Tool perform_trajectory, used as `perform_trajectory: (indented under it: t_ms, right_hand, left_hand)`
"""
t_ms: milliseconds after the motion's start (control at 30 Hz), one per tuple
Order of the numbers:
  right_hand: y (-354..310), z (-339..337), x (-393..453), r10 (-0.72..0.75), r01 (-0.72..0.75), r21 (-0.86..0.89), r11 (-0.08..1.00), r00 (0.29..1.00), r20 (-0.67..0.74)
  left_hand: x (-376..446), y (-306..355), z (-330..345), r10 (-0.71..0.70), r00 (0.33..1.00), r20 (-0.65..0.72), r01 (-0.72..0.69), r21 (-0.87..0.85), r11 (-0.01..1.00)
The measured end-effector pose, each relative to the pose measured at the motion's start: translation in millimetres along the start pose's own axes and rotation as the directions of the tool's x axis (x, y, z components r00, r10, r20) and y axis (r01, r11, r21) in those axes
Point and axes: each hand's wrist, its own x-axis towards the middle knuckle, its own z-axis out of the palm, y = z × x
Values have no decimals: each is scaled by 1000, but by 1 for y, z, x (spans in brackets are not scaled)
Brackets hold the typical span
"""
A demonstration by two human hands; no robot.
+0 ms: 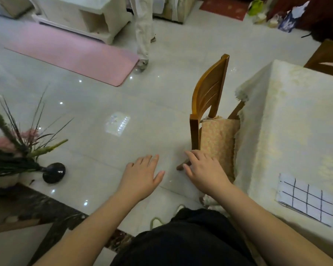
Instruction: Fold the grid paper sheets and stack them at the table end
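Note:
A white sheet of grid paper (pixel 306 198) with dark hand-drawn lines lies flat near the near edge of the table (pixel 288 131), which wears a cream cloth. It looks like a small stack, with a second edge showing beneath. My left hand (pixel 140 177) hovers over the floor, fingers spread, holding nothing. My right hand (pixel 204 169) is held out beside it, fingers apart and empty, in front of the chair and well left of the paper.
A wooden chair (pixel 210 96) with a patterned cushion is tucked at the table's left side. Another person's legs (pixel 142 35) stand on the tiled floor by a pink mat (pixel 69 52). A plant in a pot (pixel 12 150) sits at left.

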Motion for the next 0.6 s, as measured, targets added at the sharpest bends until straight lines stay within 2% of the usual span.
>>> perform_trajectory:
  t_ms: [400, 600]
  right_hand:
    - [1, -24, 99, -47, 48, 82, 995, 999, -13]
    - [-6, -40, 146, -8, 8, 129, 992, 1000, 0]
  left_hand:
    - [101, -18, -39, 56, 998, 42, -56, 13, 998]
    - [147, -40, -64, 53, 997, 54, -54, 26, 998]
